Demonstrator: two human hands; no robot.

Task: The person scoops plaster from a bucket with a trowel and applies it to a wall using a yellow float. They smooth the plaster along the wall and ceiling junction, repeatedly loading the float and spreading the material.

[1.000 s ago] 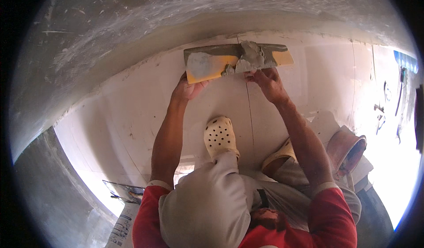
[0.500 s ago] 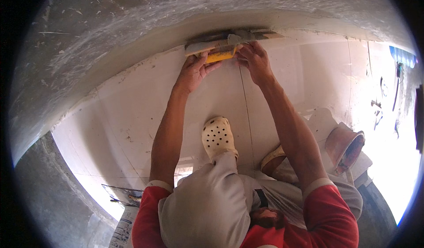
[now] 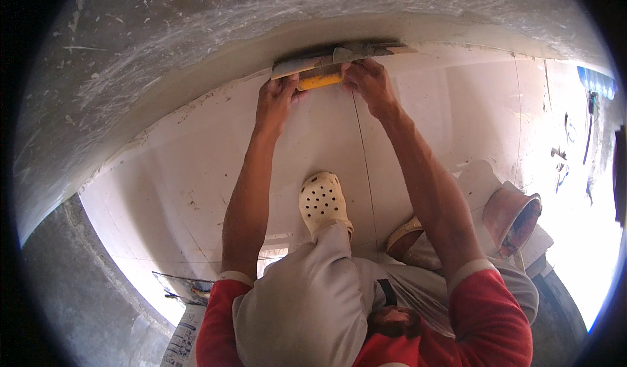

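A plastering trowel (image 3: 307,66) with a long grey blade and a yellow handle lies along the foot of the wall (image 3: 215,57), where it meets the pale floor. My left hand (image 3: 275,102) is closed on the trowel's left end, with the thumb up near the blade. At the handle's right end, my right hand (image 3: 369,86) is closed with bent fingers, its fingertips partly hidden behind the handle. Grey stuff coats part of the blade. The blade's narrow right tip reaches past my right hand.
A cream clog (image 3: 322,200) on my foot stands on the tiled floor (image 3: 189,171). To the right is a reddish-brown bucket (image 3: 509,217), tilted toward the bright side. A flat metal tool (image 3: 183,287) lies at lower left, and a blue object (image 3: 595,83) is at far right.
Both hands have shifted slightly left with the trowel. The blade has tilted and its yellow handle now shows lower and further left.
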